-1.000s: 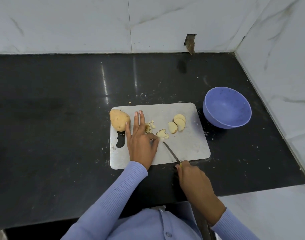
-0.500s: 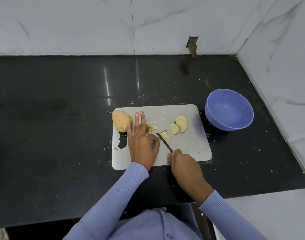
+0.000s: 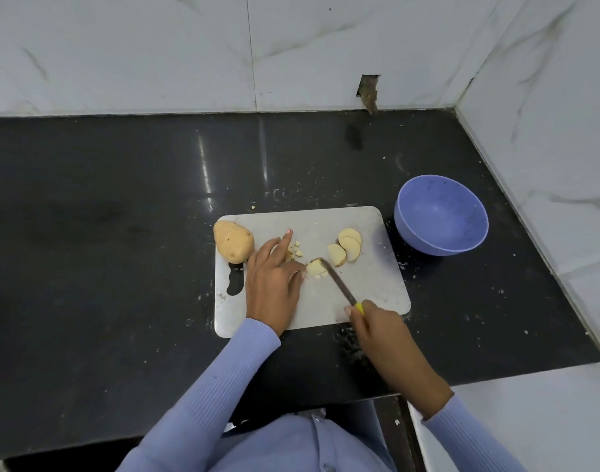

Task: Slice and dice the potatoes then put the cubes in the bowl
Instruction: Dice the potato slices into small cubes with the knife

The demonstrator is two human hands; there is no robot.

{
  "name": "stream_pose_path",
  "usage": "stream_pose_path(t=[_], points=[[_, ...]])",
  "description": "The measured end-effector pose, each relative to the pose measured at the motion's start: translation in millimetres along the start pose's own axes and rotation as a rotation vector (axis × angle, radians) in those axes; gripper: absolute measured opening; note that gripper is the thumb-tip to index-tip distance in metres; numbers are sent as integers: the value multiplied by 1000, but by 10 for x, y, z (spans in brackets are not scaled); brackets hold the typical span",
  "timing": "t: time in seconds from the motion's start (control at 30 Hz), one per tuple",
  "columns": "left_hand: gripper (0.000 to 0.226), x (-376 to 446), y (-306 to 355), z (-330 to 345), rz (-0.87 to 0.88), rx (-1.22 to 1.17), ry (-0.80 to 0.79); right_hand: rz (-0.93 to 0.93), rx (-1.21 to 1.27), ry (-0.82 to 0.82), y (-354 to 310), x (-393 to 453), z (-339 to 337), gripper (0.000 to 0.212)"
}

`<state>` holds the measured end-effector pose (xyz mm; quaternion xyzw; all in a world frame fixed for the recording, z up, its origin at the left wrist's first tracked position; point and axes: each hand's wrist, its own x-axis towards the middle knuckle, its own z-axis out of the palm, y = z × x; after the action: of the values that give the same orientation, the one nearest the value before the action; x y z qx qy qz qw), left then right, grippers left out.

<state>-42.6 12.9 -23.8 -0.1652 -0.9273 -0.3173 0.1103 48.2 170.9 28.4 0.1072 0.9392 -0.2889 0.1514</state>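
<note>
A grey cutting board (image 3: 370, 287) lies on the black counter. At its left end sits a whole potato (image 3: 233, 246). My left hand (image 3: 271, 284) rests on the board beside it, one finger stretched forward, thumb tip touching a partly cut potato slice (image 3: 315, 269). Small potato cubes (image 3: 296, 251) lie just beyond my fingers. My right hand (image 3: 383, 335) grips the yellow handle of a knife (image 3: 339, 284), and the blade tip rests on that slice. Three more slices (image 3: 348, 248) lie overlapped right of the blade. The purple bowl (image 3: 441, 219) stands empty to the right of the board.
White marble walls close the counter at the back and the right, with the bowl near the corner. Potato crumbs speckle the counter (image 3: 121, 267) around the board. The counter's front edge runs under my arms.
My right hand has swung the knife forward and right, so the blade now lies on the slice. My left hand has drawn some fingers in, leaving one stretched out.
</note>
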Motion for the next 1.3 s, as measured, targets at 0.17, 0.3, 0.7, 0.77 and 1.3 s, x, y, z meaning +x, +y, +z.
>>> stream_pose_path(t=[0.17,0.3,0.7,0.77,1.3], points=[[16,82,-16,-156,-56,-75,11,95,520,-45,-168,450,-128,19],[14,91,-24,-234,-79,-67,35,19,564,-9,-281,757,-156,23],[35,54,-66,-282,-157,-84,-91,-114,-12,203,-220,836,62,45],[40,61,-72,-274,-170,-104,-104,-116,-30,156,-299,853,105,50],[40,58,-110,-214,-153,-162,-116,-176,265,215,-412,1156,-78,34]])
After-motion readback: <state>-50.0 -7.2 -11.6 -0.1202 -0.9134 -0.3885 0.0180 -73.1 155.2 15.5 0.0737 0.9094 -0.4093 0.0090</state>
